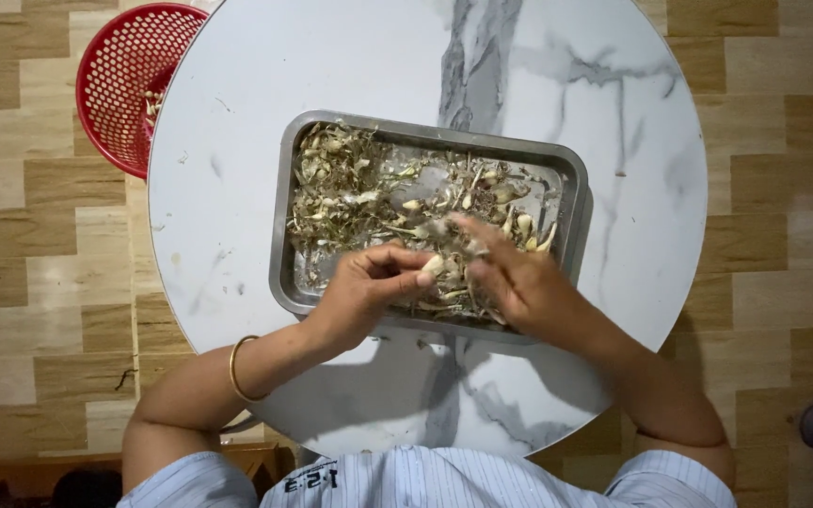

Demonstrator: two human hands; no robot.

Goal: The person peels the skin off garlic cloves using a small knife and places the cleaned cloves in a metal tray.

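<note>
A: Two hands working over metal tray (571, 202). L hand (364, 292) pinching garlic clove (432, 268); R hand (519, 282) half-open, picking skin.
B: Risk: peel is spilling onto worktop (331, 56).

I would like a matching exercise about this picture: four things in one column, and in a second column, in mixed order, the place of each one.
Things:
1. red basket
2. metal tray
3. gold bangle
4. pale clove

Places:
A. on the round marble table, in its middle
B. pinched at the fingertips of the left hand, over the tray
C. beside the table, at its upper left edge, partly under it
D. around the left wrist

The right hand reaches over the dry peels in the tray.

Pairs: 1-C, 2-A, 3-D, 4-B
</note>
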